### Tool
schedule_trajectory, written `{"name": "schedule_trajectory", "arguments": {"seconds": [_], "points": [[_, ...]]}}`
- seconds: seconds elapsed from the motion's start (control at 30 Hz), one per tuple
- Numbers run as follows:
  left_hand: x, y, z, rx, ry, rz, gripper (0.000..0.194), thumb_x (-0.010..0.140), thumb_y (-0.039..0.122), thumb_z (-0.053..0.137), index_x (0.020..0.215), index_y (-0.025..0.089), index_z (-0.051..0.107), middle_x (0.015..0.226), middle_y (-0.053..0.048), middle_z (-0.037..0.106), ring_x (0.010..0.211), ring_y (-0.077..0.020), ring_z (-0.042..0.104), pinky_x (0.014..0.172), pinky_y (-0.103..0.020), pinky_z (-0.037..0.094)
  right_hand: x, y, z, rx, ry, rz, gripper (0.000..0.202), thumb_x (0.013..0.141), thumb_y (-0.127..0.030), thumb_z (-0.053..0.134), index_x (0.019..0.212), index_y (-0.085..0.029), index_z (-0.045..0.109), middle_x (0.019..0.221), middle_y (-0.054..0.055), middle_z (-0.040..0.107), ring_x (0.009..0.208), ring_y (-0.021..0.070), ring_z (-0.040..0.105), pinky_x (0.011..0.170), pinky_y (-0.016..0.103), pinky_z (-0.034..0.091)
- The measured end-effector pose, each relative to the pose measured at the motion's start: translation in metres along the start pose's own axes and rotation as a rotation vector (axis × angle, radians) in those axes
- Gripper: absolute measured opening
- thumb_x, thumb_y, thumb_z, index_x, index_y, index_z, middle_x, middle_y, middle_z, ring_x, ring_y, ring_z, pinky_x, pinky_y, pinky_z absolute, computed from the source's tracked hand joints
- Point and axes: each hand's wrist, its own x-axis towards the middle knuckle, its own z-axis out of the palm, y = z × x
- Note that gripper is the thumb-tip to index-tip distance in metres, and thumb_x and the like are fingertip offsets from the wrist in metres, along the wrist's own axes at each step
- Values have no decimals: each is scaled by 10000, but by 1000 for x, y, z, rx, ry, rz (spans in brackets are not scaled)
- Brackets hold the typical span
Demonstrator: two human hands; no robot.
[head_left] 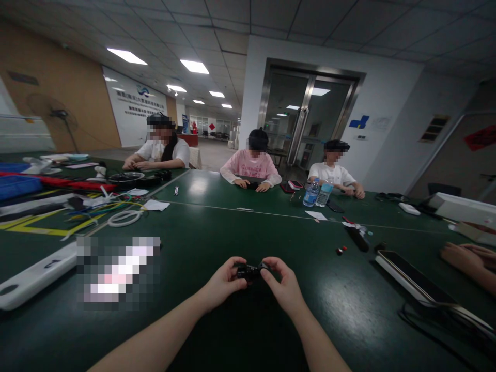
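A small black cylinder (248,272), which looks like a short flashlight, lies level between my two hands just above the green table. My left hand (225,279) is closed round its left end with thumb and fingers. At the other end, my right hand (282,281) pinches it between thumb and fingertips. Fingers cover both ends, so its exact kind is hard to make out. To the left of my hands, a blurred-out bright flat thing (124,274) lies beside a white power strip or similar long white case (39,274).
On the right are a long white-and-black device (416,279), a black cable (430,330) and a co-worker's hands (470,261). Two water bottles (318,194) stand farther back. Coiled white cable (124,218) and a blue tray (19,187) are at left. Three people sit across the green table (201,232).
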Motion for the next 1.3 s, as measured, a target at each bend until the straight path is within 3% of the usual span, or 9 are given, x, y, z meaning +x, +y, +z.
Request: {"name": "schedule_trajectory", "arguments": {"seconds": [0.6,1.0,1.3], "points": [[-2,3,2,-2,-4,5,446,728,146,614,1115,194,399,1024,-88,608,941,-224,595,864,-423,405,6,9,-9,35,221,8,281,747,-391,568,956,-204,572,932,56,620,888,206,577,803,361,459],[-6,9,4,19,4,6,436,758,98,559,1141,186,367,1034,-92,604,951,-218,590,876,-427,415,5,10,-10,40,233,-1,334,733,-356,583,1034,-212,557,966,49,621,903,207,582,818,364,457],[-3,5,2,17,5,7,438,753,78,554,1133,181,362,1001,-83,613,925,-204,600,847,-404,423,4,3,-9,-20,154,6,262,715,-348,613,928,-196,612,903,45,651,880,210,589,853,385,431]]}}
